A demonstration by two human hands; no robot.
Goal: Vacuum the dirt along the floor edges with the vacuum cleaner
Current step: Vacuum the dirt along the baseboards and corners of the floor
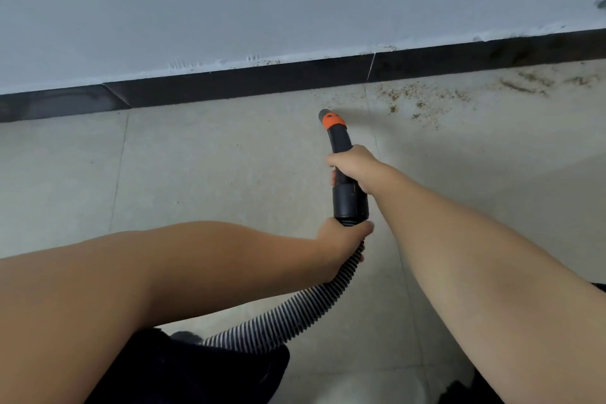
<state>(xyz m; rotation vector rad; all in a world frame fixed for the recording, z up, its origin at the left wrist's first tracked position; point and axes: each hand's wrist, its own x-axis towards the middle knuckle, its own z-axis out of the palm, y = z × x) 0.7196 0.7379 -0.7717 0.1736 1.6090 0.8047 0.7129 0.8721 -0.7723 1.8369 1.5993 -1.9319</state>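
A black vacuum wand (349,197) with an orange collar and grey nozzle tip (328,116) points at the pale tiled floor, a short way in front of the dark baseboard (249,80). My right hand (352,167) grips the wand's curved handle from the right. My left hand (342,241) grips the ribbed black hose (288,315) just below the wand's cuff. Brown crumbly dirt (423,97) lies scattered along the floor edge to the right of the nozzle, more of it further right (524,84). The nozzle tip is left of the dirt.
A light grey wall (262,3) rises above the baseboard. The hose runs down to dark clothing (183,371) at the bottom left. Tile joints cross the floor (196,174). A small metallic object (600,1) shows at the right edge.
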